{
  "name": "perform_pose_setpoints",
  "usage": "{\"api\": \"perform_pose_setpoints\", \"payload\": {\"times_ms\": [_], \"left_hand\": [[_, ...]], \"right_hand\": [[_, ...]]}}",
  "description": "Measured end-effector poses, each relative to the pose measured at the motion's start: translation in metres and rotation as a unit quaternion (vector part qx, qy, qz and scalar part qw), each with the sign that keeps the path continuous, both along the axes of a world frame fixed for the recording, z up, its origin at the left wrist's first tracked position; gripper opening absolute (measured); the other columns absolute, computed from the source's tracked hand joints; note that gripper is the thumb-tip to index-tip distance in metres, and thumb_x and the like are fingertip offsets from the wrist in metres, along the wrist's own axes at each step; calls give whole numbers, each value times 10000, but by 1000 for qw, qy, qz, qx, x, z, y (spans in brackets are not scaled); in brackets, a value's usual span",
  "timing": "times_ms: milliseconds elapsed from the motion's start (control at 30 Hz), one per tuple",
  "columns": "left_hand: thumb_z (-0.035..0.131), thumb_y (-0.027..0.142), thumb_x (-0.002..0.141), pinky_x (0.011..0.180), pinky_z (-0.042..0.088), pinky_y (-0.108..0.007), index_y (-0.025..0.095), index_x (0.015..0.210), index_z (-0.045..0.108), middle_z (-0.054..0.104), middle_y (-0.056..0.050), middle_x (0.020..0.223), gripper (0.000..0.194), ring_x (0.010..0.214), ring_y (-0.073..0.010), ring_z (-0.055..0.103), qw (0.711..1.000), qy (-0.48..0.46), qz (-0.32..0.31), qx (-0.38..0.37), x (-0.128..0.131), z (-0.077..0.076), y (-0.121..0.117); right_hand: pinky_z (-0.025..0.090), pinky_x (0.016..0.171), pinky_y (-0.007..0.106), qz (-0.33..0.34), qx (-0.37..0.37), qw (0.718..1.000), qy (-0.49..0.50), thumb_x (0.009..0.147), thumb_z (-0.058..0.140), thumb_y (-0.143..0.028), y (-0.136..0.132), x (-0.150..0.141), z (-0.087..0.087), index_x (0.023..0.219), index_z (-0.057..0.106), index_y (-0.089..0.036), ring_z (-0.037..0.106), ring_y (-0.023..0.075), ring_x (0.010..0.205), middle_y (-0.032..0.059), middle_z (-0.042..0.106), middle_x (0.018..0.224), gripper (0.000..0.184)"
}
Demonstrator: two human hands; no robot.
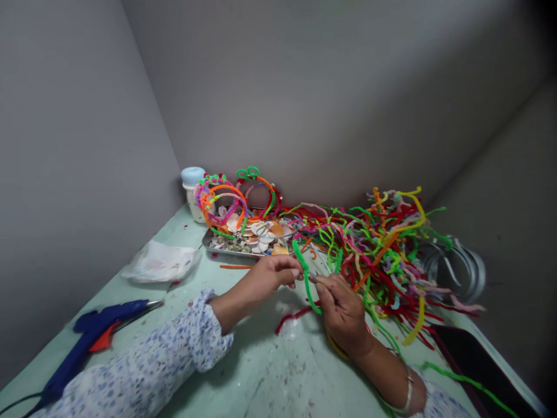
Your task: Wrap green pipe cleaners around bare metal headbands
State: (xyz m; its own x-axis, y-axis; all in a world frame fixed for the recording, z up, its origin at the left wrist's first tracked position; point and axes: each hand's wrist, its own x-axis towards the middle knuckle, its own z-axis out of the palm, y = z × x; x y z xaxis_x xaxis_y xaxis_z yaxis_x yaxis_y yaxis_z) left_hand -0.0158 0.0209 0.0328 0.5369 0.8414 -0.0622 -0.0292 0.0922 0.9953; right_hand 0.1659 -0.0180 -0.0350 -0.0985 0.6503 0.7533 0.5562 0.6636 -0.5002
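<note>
My left hand (274, 274) pinches the upper part of a green pipe cleaner (305, 276) above the pale green table (270, 366). My right hand (342, 307) is closed round its lower part, where a thin grey band seems to meet it. A big heap of coloured pipe cleaners (383, 249) lies just beyond and right of both hands. A red pipe cleaner (291, 318) lies on the table under my hands.
A metal tray (217, 248) with shells and wrapped headbands (221, 200) stands at the back, beside a white jar (192, 191). A blue glue gun (93, 334) lies at the left, a plastic bag (161, 261) behind it. Silver bands (456, 267) sit at right, a dark tray (474, 360) nearer.
</note>
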Motion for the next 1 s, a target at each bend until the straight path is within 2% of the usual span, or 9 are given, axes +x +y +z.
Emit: {"api": "perform_pose_setpoints", "payload": {"times_ms": [233, 533, 767, 1000], "left_hand": [[659, 292, 747, 731, 393, -269, 159, 841, 695, 624, -8, 773, 167, 723, -130, 515, 1000, -16, 6, 20, 3, -12, -1], [678, 303, 770, 743, 408, -268, 155, 823, 708, 631, -11, 782, 160, 732, -123, 526, 999, -44, 3, 18, 4, -17, -2], [687, 318, 761, 737, 414, -278, 155, 811, 709, 634, -16, 770, 172, 726, -130, 523, 999, -24, 34, 26, 7, -20, -4], [678, 304, 763, 719, 417, -274, 156, 867, 736, 653, -25, 768, 190, 727, -139, 533, 998, -42, 46, 33, 10, -23, -7]], "right_hand": [[419, 622, 300, 9, -10, 1000, 15, 905, 497, -147, -3, -3, 2, 969, 644, -202, 533, 159, 648, 6, 578, 691, 169], [441, 623, 284, 26, -25, 999, 23, 913, 484, -151, -3, -2, 0, 954, 632, -211, 572, 153, 674, 10, 608, 725, 165], [446, 592, 275, 61, -74, 995, 41, 934, 458, -197, -5, -1, -2, 943, 637, -211, 570, 151, 646, 9, 600, 714, 179], [450, 593, 264, 95, -114, 987, 58, 950, 443, -234, -7, -2, -3, 981, 649, -214, 555, 146, 648, 2, 575, 697, 209]]}}
